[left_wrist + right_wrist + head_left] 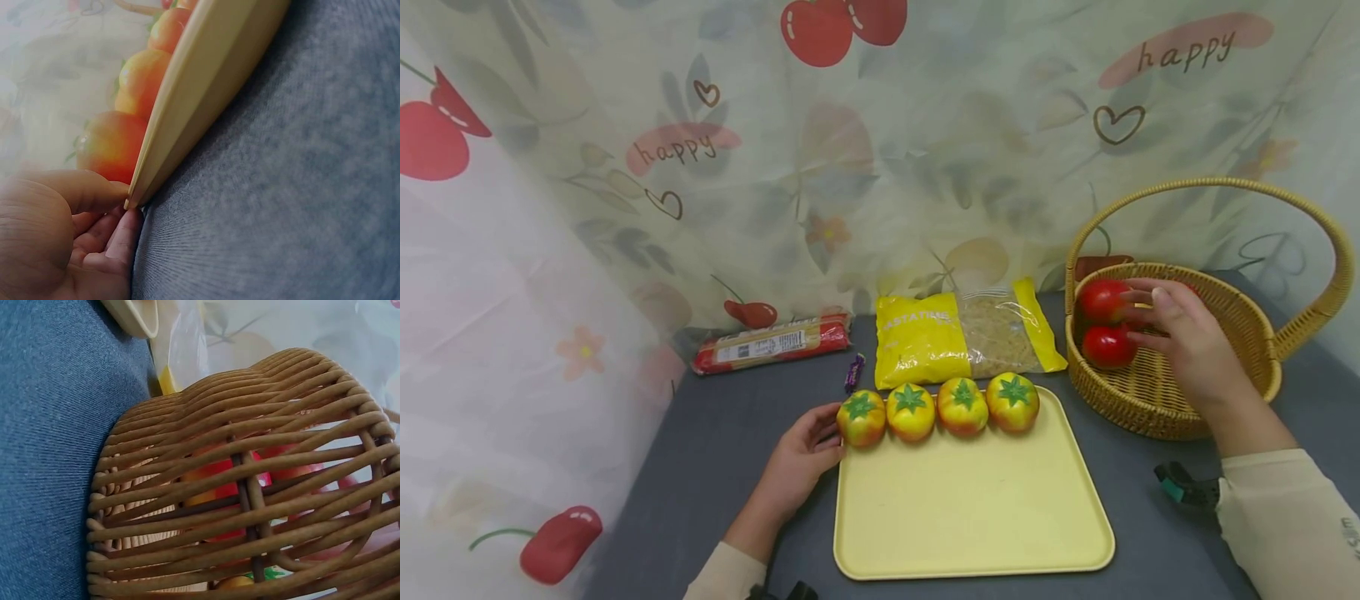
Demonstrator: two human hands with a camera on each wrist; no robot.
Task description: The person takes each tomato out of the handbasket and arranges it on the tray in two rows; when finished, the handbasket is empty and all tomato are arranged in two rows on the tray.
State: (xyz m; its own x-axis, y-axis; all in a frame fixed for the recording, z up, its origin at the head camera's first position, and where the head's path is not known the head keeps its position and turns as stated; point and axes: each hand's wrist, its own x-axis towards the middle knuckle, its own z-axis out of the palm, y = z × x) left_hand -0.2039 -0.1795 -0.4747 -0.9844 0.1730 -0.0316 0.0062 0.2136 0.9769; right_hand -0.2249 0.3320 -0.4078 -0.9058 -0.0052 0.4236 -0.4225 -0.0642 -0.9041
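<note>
My left hand (802, 458) pinches the upper left rim of the pale yellow tray (973, 508). In the left wrist view, the thumb lies on one side of the rim and curled fingers on the other. Several yellow-orange, tomato-like fruits (911, 412) with green star-shaped tops stand in a row along the tray's far edge, the leftmost beside the left fingertips. My right hand (1195, 350) reaches into the wicker basket (1172, 425), fingers extended at two red round fruits (1108, 347). More red shows behind this hand. In the right wrist view, basket weave (250, 481) largely covers the hand.
Behind the tray lies a yellow bag (922, 337) with a clear window. A red-and-clear packet of long sticks (771, 343) lies farther left, near a small purple wrapped sweet (854, 372). The basket's tall handle (1210, 183) arches over its opening. A printed curtain hangs behind.
</note>
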